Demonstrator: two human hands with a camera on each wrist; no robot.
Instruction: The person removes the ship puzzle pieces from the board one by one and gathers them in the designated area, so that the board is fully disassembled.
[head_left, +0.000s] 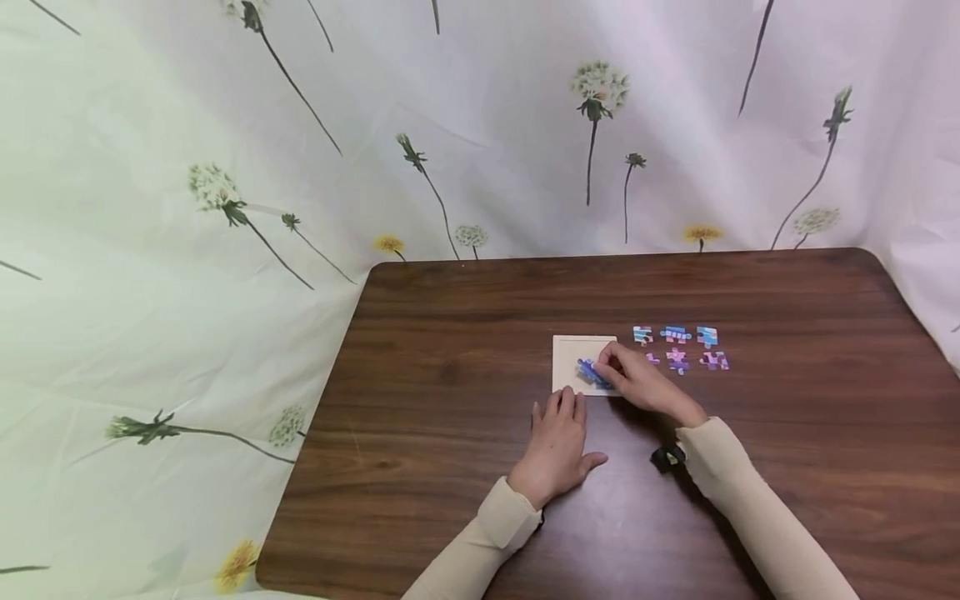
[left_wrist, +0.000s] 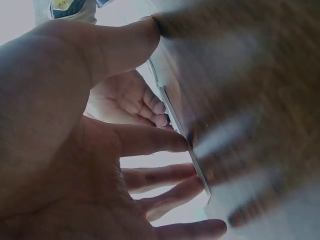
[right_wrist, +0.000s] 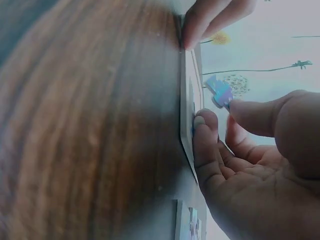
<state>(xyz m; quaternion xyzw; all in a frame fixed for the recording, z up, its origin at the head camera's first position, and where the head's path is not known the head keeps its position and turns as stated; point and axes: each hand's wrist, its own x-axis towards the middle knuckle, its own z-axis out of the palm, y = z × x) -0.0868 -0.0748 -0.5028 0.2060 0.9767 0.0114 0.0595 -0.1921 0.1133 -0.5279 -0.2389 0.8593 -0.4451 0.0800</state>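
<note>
A pale square puzzle tray lies on the table in the head view. My right hand is over its right side and pinches a blue and purple jigsaw piece by one end, tilted above the tray in the right wrist view. Blue puzzle colour shows at those fingertips in the head view, partly covered by the hand. Along the tray's near edge rest the extended fingertips of my left hand, its thumb spread out to the right. The left wrist view shows these fingers against the tray edge.
Two rows of loose jigsaw pieces lie right of the tray, blue ones behind and pink-purple ones in front. The brown wooden table meets a white flower-patterned curtain at its back and left edges.
</note>
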